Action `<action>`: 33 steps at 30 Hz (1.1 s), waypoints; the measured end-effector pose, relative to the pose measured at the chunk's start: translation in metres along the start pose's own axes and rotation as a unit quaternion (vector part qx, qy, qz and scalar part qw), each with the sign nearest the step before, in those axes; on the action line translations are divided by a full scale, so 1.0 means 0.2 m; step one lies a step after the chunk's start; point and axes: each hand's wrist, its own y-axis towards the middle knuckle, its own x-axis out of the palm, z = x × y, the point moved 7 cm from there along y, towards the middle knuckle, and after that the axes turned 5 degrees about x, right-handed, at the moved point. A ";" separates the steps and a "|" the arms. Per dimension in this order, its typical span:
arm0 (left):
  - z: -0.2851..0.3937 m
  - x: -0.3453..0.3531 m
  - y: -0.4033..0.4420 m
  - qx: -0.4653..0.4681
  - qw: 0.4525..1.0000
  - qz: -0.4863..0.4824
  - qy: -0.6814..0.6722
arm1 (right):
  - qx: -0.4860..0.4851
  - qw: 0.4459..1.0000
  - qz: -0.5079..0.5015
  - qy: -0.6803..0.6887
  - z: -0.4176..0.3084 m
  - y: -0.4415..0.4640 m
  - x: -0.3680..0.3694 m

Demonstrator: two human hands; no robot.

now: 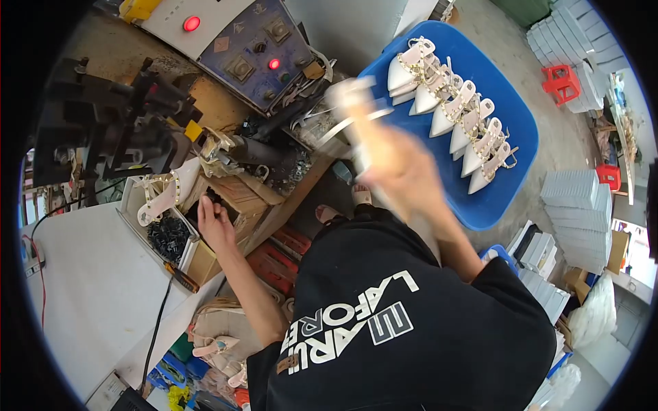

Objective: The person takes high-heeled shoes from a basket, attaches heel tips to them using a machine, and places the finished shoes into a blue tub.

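Observation:
My right hand (404,164) is smeared by motion and grips a pale strappy shoe (356,103), also blurred, between the machine and the blue tub. To the left, my left hand (216,222) dips over a wooden compartment (236,188) of dark small pieces, its fingers curled together; whatever is between them is hidden. Beside that hand lies a white studded shoe (164,195) across a box (137,222) of small black parts (168,238). White pointed studded shoes (452,113) stand in a row inside the blue tub (510,195).
A machine with a control panel (253,51) and lit red lamps stands ahead, its black head (110,130) at left. A screwdriver (181,277) lies at the white table's (89,274) edge. Red stools (561,83) and stacked white boxes (576,212) are at right.

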 end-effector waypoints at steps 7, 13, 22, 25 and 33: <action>0.45 0.51 0.19 0.280 0.919 0.039 0.275 | 0.025 0.937 0.224 -0.269 0.61 0.79 -0.41; 0.48 0.73 0.18 0.432 0.750 -0.066 0.496 | 0.082 0.919 0.135 -0.361 1.06 1.22 -0.17; 0.45 0.73 0.22 0.452 0.742 -0.216 0.446 | -0.082 0.851 0.154 -0.495 0.77 1.08 -0.09; 0.40 0.76 0.30 0.473 0.720 -0.163 0.481 | -0.196 0.875 0.116 -0.427 0.38 0.83 0.16; 0.39 0.74 0.20 0.418 0.758 -0.151 0.478 | -0.353 0.904 0.013 -0.239 -0.33 0.31 0.60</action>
